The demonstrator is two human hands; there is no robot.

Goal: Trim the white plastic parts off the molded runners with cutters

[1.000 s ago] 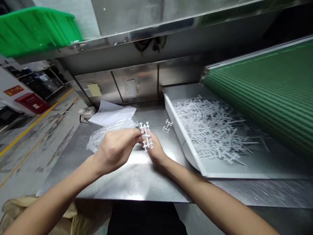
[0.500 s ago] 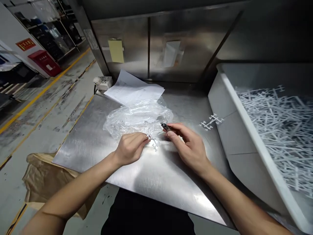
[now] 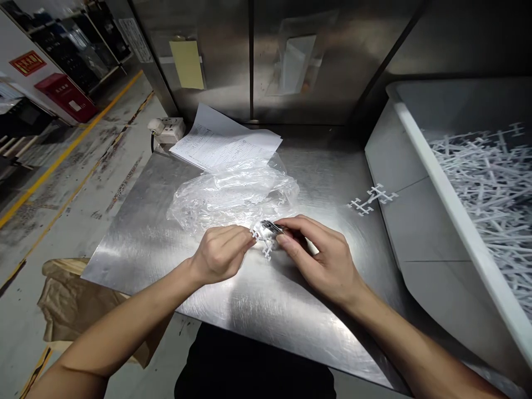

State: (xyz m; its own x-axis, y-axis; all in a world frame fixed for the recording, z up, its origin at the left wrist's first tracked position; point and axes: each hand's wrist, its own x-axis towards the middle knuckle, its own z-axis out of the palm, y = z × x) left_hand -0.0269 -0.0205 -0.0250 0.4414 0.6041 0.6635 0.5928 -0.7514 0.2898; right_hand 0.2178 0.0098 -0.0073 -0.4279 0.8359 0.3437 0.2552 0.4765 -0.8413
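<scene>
My left hand point(image 3: 224, 254) is closed, pinching a small white branched plastic sprue point(image 3: 265, 244) between thumb and fingertips. My right hand point(image 3: 320, 252) is closed around a small shiny metal nail clipper point(image 3: 272, 226). Its tip points left and overlaps the upper part of the sprue; whether the jaws touch the plastic I cannot tell. Just beyond both hands lies a crumpled clear plastic bag point(image 3: 233, 194). To the right, another white sprue point(image 3: 372, 199) rests on the metal table point(image 3: 266, 310) beside the large bin.
A large grey-white bin point(image 3: 440, 177) full of white sprues point(image 3: 490, 183) stands on the right. Printed sheets point(image 3: 228, 141) and a power socket point(image 3: 170, 130) are at the back. A brown bag point(image 3: 78, 305) lies on the floor by the table's left edge.
My right hand has moved slightly left, bringing the nail clipper over the sprue in my left hand. The left hand has stayed nearly still; the camera view has shifted a little.
</scene>
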